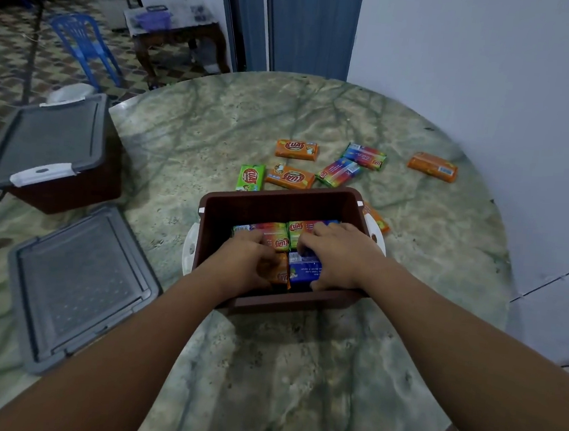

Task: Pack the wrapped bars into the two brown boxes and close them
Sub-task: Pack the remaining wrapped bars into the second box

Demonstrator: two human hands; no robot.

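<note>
An open brown box [279, 204] with white side handles stands mid-table, and several wrapped bars lie inside it. Both my hands are down in it. My left hand [244, 260] rests on an orange bar [279, 272] with curled fingers. My right hand [336, 254] lies over a blue bar [304, 268], fingers bent onto it. Behind the box, loose bars lie on the table: a green one [251, 177], orange ones [296, 149] [290, 176] [433, 166], and rainbow ones [338, 173] [364, 156]. A second brown box [65, 192] with its grey lid on sits at the left.
A loose grey lid [77, 286] lies on the marble table [297, 371] at the front left. One more orange bar [375, 218] peeks out behind the open box's right handle. A wall runs close along the right. A blue plastic chair [85, 43] stands on the tiled floor beyond.
</note>
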